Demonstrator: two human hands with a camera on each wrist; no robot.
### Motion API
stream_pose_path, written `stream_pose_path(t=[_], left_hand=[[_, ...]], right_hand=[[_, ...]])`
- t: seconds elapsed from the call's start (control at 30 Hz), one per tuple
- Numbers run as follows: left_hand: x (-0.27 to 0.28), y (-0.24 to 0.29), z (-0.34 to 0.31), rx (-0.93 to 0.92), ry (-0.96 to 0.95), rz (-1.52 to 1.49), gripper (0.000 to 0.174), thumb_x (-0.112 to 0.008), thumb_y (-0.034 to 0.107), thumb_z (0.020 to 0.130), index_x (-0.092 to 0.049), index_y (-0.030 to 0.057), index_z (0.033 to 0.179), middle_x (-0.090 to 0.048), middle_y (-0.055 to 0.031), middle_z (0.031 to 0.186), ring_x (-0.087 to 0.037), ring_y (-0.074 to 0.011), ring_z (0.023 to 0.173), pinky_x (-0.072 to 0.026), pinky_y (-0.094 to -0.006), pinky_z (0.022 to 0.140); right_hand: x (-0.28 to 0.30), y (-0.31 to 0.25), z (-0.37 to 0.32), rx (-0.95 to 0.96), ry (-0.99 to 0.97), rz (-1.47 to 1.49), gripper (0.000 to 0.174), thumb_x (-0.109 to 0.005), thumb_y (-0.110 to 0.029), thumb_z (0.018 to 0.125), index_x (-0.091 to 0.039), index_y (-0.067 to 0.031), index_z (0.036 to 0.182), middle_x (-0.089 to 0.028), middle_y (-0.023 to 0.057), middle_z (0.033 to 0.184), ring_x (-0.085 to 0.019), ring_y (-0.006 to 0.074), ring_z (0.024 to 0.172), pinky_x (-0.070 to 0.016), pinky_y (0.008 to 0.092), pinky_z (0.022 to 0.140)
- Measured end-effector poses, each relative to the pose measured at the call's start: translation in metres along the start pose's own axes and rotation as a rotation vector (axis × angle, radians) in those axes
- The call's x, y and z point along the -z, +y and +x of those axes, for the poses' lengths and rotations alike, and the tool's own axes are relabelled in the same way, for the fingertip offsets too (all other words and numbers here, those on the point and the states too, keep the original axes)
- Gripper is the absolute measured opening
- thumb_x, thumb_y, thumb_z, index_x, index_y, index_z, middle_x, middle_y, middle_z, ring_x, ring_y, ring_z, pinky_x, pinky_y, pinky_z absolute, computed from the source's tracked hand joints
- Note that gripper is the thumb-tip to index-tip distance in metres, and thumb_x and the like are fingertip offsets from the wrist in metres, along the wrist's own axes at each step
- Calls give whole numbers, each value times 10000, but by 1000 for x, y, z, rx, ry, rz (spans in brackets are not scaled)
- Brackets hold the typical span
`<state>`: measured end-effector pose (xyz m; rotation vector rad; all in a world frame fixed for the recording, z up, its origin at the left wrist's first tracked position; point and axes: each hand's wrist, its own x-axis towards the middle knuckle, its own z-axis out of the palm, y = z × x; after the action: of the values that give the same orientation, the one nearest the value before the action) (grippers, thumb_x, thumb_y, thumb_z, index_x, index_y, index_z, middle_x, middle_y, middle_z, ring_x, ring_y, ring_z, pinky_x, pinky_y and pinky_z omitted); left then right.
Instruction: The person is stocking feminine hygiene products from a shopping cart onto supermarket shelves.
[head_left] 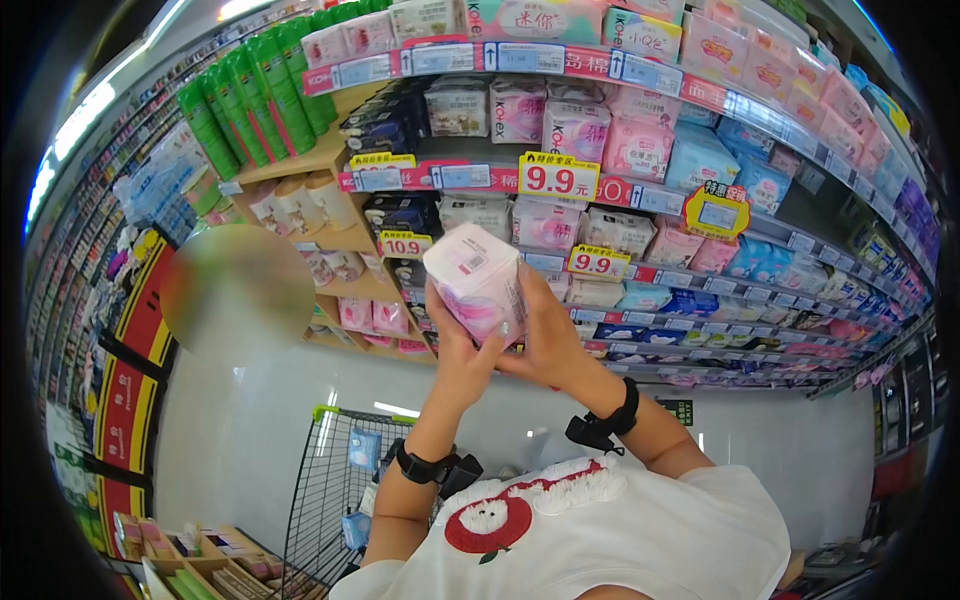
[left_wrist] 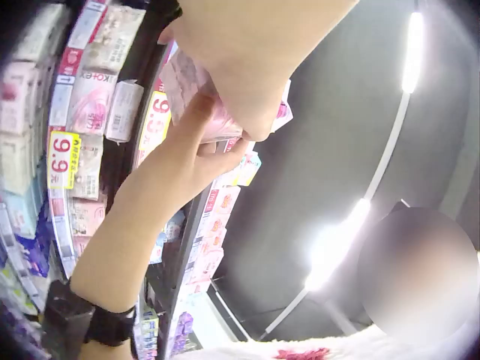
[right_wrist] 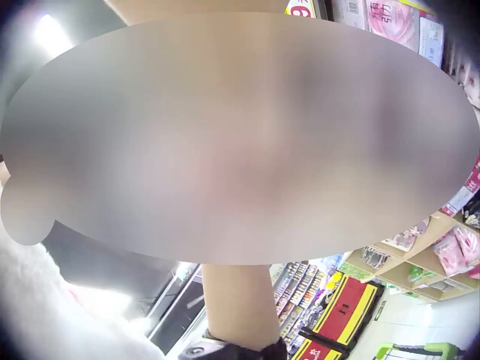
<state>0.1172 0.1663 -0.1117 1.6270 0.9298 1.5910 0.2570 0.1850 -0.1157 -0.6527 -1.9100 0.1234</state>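
A white pack of sanitary pads (head_left: pixel 470 275) with pink and purple print is held up in front of the shelves, its barcode side facing upward. My left hand (head_left: pixel 462 345) grips its left and near side, with the thumb against the wrapper. The right hand (head_left: pixel 548 325) holds it from the right, fingers along that side. The left wrist view shows the same pink pack (left_wrist: pixel 180 82) between both hands, partly covered by the left hand (left_wrist: pixel 244 94); the right hand (left_wrist: pixel 195 142) has its thumb on the pack. A blurred patch hides the hands and pack in the right wrist view.
Shelves of sanitary pad packs (head_left: pixel 630 150) with yellow price tags (head_left: pixel 558 178) rise ahead. Green spray cans (head_left: pixel 255 100) stand upper left. A wire shopping cart (head_left: pixel 310 480) holding blue packs (head_left: pixel 363 448) is at lower left. A blurred round patch covers part of the aisle.
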Motion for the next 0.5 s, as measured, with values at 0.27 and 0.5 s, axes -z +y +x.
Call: stream_pose_path(t=[0.27,0.5], left_hand=[[-16,-18,84,-443,51,626,948,-664,211,705,-35,-115,1335,-155,-305,1361,-223,-423,1252,-182,-472,1037],[-26,-55,155,-469,89,622,931,-660,181,664,-78,-106,1331,-215,-306,1332,-243,-442,1224,-162,-501,1020]], right_hand=[[22,77,88,161,99,-138,852,-690,-133,640,-227,65,1327,-310,285,1324,-350,446,1193,-307,485,983],[32,132,137,225,326,-292,746,-614,8,598,-346,11,1294,-446,243,1201,-462,390,1101,-342,499,955]])
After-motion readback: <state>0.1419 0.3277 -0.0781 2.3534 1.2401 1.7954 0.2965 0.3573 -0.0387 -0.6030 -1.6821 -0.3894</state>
